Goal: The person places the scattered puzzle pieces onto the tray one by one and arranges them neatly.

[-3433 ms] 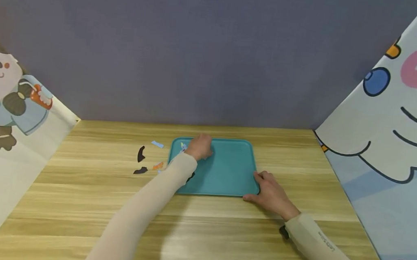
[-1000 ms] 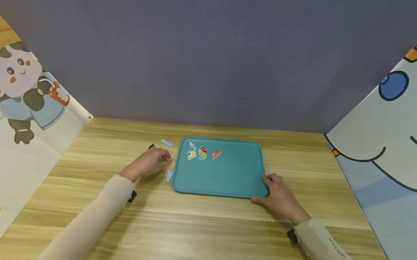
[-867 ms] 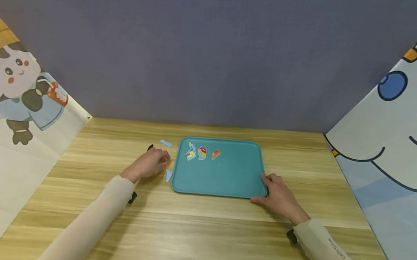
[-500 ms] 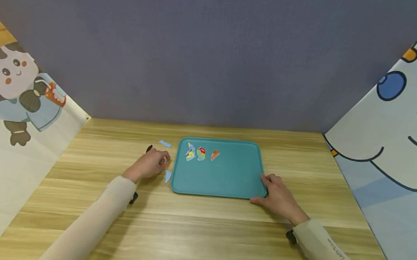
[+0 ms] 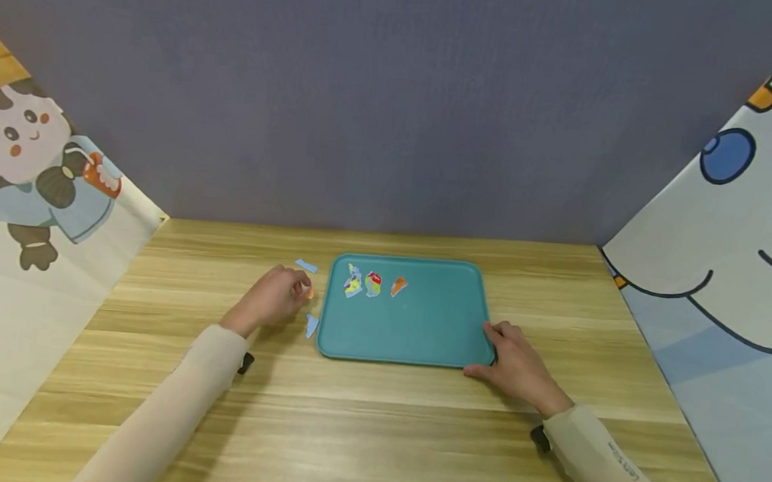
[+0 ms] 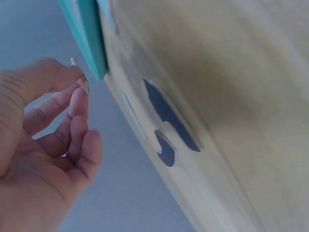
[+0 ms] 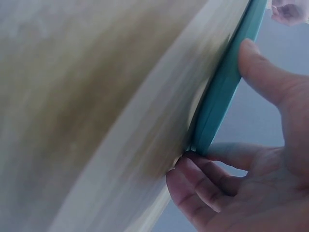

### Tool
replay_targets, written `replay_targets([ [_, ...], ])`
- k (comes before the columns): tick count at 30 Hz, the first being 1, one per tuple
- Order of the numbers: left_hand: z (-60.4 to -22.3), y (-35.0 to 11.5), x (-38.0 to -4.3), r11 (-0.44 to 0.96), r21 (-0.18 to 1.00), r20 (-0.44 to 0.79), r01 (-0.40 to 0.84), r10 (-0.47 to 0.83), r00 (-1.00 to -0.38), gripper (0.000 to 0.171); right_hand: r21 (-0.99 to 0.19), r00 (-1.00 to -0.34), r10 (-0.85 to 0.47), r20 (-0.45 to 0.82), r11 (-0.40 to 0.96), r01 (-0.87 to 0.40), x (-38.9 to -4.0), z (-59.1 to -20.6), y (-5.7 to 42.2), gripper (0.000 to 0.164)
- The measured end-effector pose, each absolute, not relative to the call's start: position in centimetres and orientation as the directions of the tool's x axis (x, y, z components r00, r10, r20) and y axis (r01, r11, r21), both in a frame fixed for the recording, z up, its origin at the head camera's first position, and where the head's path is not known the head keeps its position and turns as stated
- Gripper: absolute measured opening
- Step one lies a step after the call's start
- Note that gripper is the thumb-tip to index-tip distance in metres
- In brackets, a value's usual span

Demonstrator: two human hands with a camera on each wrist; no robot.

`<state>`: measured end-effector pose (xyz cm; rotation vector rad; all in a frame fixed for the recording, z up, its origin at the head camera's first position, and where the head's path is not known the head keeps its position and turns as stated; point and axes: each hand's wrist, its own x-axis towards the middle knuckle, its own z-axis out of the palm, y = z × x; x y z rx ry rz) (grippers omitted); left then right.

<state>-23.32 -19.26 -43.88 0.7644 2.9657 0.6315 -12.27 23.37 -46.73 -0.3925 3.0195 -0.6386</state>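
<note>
Small orange piece [image 5: 310, 293] was pinched by left hand [image 5: 272, 298], thumb against finger, just left of teal tray [image 5: 413, 334]. Right hand [image 5: 517, 365] gripped tray's near right corner between thumb and fingers. On tray, far left, lay yellow-purple scrap [image 5: 353, 284] (one or two, could not tell), red-green scrap [image 5: 373, 285], orange scrap [image 5: 399, 286]. On wooden table [image 5: 384, 437], blue strip [image 5: 306, 266] lay beyond left hand; blue scrap [image 5: 311, 326] nearer; longer dark piece [image 6: 169, 115], shorter dark piece [image 6: 166, 152] side by side.

Cutouts [image 5: 399, 286] lie on the tray [image 5: 413, 326], other cutouts [image 5: 311, 327] on the table [image 5: 377, 437] to its left
</note>
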Motion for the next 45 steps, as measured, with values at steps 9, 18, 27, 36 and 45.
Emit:
replay_targets([
  [9,-42.7,-18.4,-23.4,0.769,0.414,0.127,0.488,0.482,-0.867,0.019,-0.398,-0.968,-0.252,0.02,0.886,-0.239,-12.3,-46.6,23.5,0.093],
  [18,-41.6,-17.0,-23.1,0.743,0.449,0.169,0.496,0.475,-0.864,0.019,-0.4,-0.967,-0.251,0.034,0.884,-0.243,-12.1,-46.6,23.3,0.092],
  [27,-40.0,-14.2,-23.6,0.734,0.456,0.178,0.504,0.48,-0.859,0.024,-0.408,-0.967,-0.253,0.028,0.88,-0.242,-12.1,-46.6,23.4,0.092],
  [36,-39.0,-11.3,-24.0,0.69,0.467,0.201,0.552,0.526,-0.827,0.035,-0.406,-0.967,-0.251,0.041,0.88,-0.246,-12.1,-46.7,23.4,0.093],
  [45,-38.8,-8.8,-24.5,0.663,0.47,0.223,0.582,0.549,-0.806,0.03,-0.399,-0.967,-0.251,0.039,0.883,-0.246,-12.0,-46.7,23.4,0.093],
])
